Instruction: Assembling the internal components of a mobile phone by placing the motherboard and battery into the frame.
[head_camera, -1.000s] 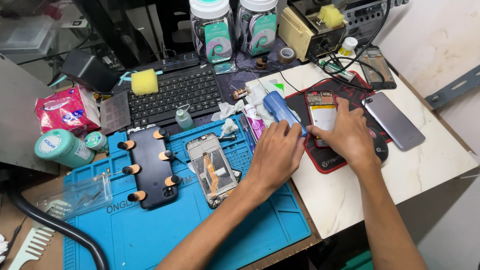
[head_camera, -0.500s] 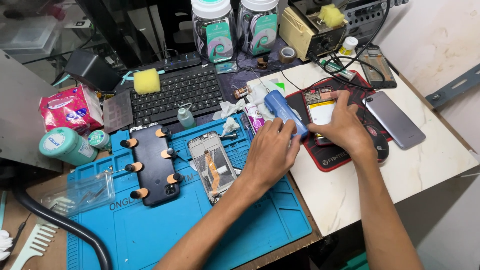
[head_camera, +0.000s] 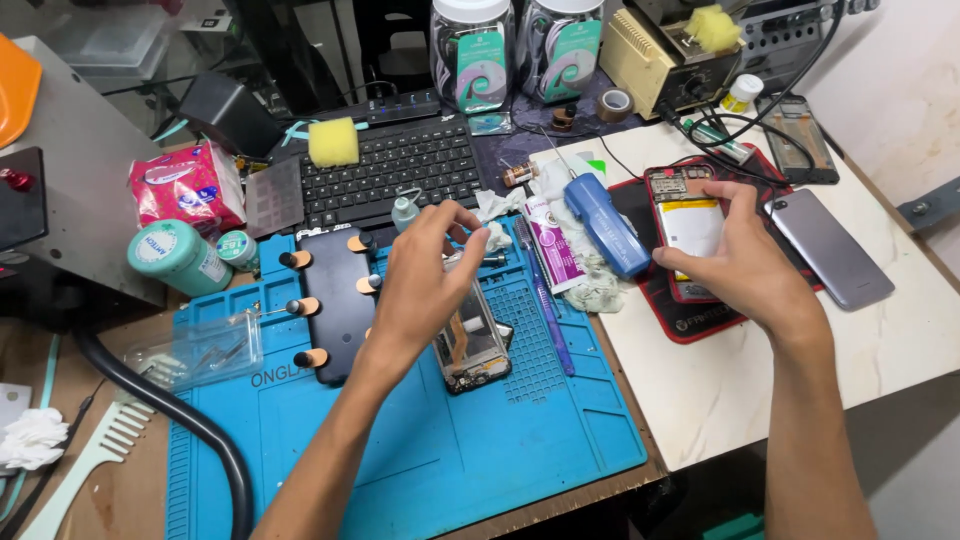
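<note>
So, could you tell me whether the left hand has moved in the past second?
Yes. The left hand has moved left, away from the blue tool, and is now over the opened phone.

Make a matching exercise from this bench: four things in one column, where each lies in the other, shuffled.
Things:
1. yellow sponge
2. grey phone
3. white comb
4. opened phone frame

Places:
A. bottom left, beside the black hose
B. on the blue mat, under the left hand
C. at the keyboard's left end
D. on the white table, right of the right hand

Pairs: 1-C, 2-D, 3-A, 4-B
</note>
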